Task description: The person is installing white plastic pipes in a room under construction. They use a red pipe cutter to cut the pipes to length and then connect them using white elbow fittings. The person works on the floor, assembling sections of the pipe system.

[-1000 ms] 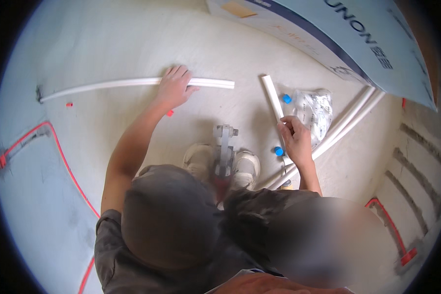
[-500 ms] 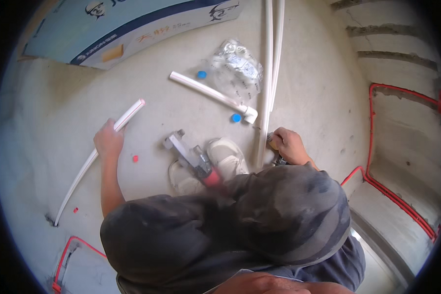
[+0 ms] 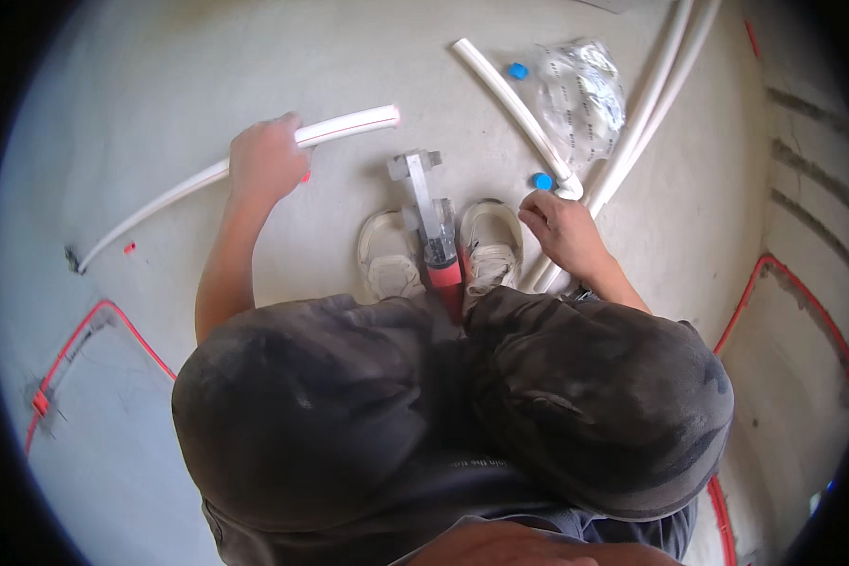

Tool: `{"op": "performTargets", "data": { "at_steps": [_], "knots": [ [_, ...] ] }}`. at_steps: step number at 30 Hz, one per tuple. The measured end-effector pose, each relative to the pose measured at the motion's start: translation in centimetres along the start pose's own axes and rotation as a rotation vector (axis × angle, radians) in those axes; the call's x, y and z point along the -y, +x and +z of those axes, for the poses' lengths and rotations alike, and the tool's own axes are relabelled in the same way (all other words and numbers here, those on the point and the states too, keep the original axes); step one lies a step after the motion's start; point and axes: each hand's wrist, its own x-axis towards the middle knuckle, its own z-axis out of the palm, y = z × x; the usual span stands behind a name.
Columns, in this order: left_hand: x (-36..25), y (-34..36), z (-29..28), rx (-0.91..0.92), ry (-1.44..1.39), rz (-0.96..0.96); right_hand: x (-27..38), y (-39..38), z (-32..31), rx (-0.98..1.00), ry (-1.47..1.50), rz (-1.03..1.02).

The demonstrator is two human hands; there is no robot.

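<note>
- Upper left of frame: left hand (image 3: pixel 267 162) grips a white pipe (image 3: pixel 349 125) near its free end, apparently steadying it.
- Right of centre: right hand (image 3: pixel 570 231), fingers curled; cannot tell if it holds anything.
- Between shoes (image 3: pixel 390 262): grey-and-red tool (image 3: pixel 426 212), probably for easy reach.
- Upper right: clear bag (image 3: pixel 580 104) (small dark print).
</note>
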Motion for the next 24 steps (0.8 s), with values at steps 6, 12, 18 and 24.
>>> {"op": "performTargets", "data": {
  "at_steps": [6, 12, 18, 24],
  "knots": [
    [0.2, -1.7, -0.2, 0.057, -0.046, -0.013, 2.1, 1.3, 2.7, 0.528, 0.217, 0.213],
    [0.1, -0.6, 0.9, 0.051, -0.025, 0.003, 4.6, 1.2, 6.1, 0.702, -0.071, 0.132],
    [0.0, -1.3, -0.2, 0.079, -0.014, -0.033, 7.3, 1.2, 5.8, 0.723, -0.225, 0.174],
    [-0.4, -0.8, 0.6, 0.165, -0.025, 0.032, 4.8, 0.0, 7.6, 0.584, -0.171, 0.199]
  ]
}}
